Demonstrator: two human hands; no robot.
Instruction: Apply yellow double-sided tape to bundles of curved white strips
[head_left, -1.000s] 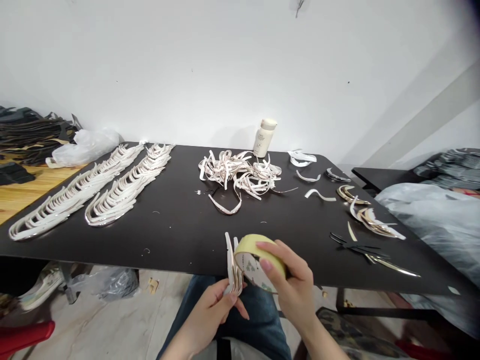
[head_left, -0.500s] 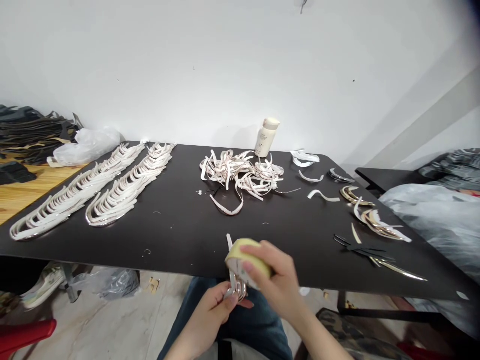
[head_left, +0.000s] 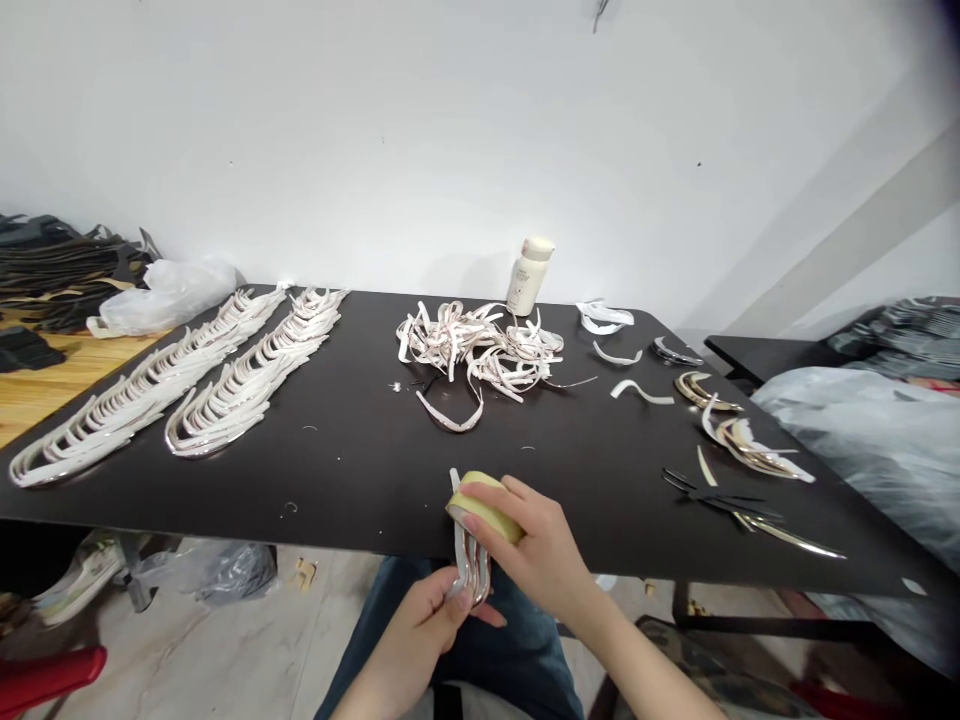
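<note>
At the front edge of the black table, my left hand [head_left: 435,610] is closed on a small bundle of curved strips [head_left: 471,572], white and shiny rose-metallic. Their upper ends point towards the table. My right hand [head_left: 536,545] grips a roll of pale yellow tape [head_left: 484,503] just above the bundle, against or close to its upper part; the roll hides where they meet. One white strip end [head_left: 454,478] sticks out past the roll. Farther back lies a tangled heap of similar strips [head_left: 480,345], with a single curved strip [head_left: 454,415] in front of it.
Two long rows of overlapping strips [head_left: 150,385] cover the table's left side. A cream bottle [head_left: 529,277] stands at the back. On the right lie black scissors or snips [head_left: 720,498], gold curved strips [head_left: 750,448] and loose white pieces [head_left: 641,392]. Plastic bags [head_left: 832,420] flank the table.
My right hand has tilted the tape roll and drawn it slightly left, so its side face shows less. More of the bundle shows below it. The left hand stays nearly in place.
</note>
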